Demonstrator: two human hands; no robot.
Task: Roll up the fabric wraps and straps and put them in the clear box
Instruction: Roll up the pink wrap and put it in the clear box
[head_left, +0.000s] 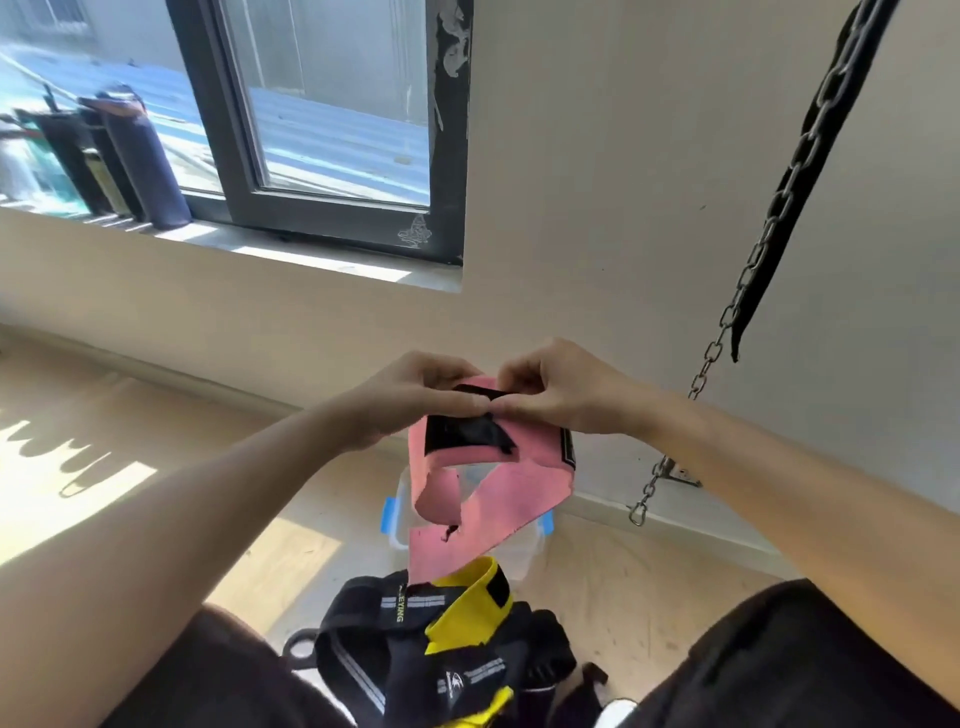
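— Where is the wrap?

— The long pink fabric wrap (519, 493) is held in the air directly above the clear plastic box with blue latches (525, 551). Both hands hold its upper end, which carries the black fastening patch (467, 434). The rest hangs over the box in a loose loop, and the tail drops to the box's near side.

— How are the hands on it?

— The left hand (410, 395) and the right hand (558, 389) meet at the thumbs. Both have their fingers curled and pinch that upper end between thumb and fingertips. I can't make out any finished turns, so I'd judge the roll is only starting.

— Which way should the roll go?

— Downward, I'd say. The wrap's long axis runs from the pinch down toward the box, so all the free length lies below the grip. Neither hand is nearer. Turning the end over would draw the band up.

— Anything else waiting?

— A heap of black and yellow straps (441, 639) lies on the box's near side. The tail seems to reach it and could snag there.
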